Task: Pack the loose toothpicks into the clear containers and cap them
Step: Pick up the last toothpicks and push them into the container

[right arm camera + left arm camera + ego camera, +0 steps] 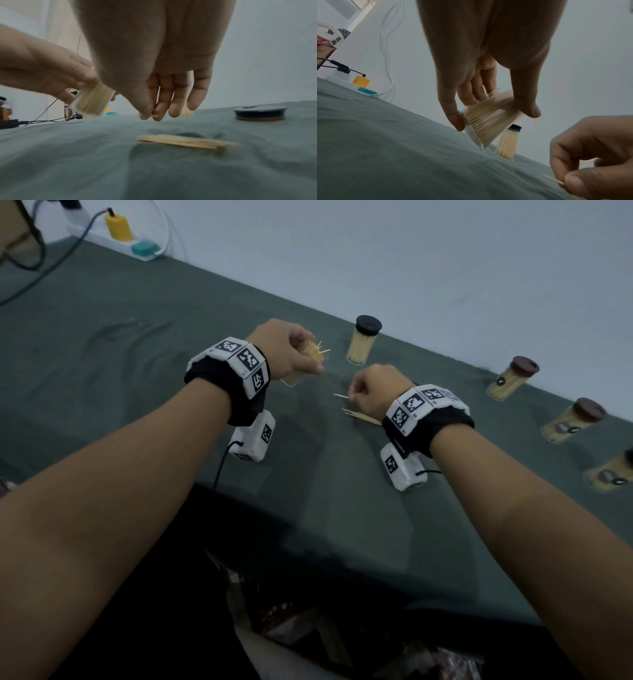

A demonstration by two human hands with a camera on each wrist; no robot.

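Toothpicks pinched and packed above green cloth

Toothpick (553, 178) sits pinched between thumb and forefinger of the right hand (371, 390), just above the loose toothpicks (185, 141) on the cloth (137, 378). Left of them, the left hand (284, 347) curls around a tilted, uncapped clear container (488, 121). A loose cap (259, 113) lies right of the pile.

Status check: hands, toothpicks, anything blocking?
Left hand holds open container, tilted. Right hand pinches one toothpick. Loose toothpicks on cloth; cap lies off. Nothing blocking.
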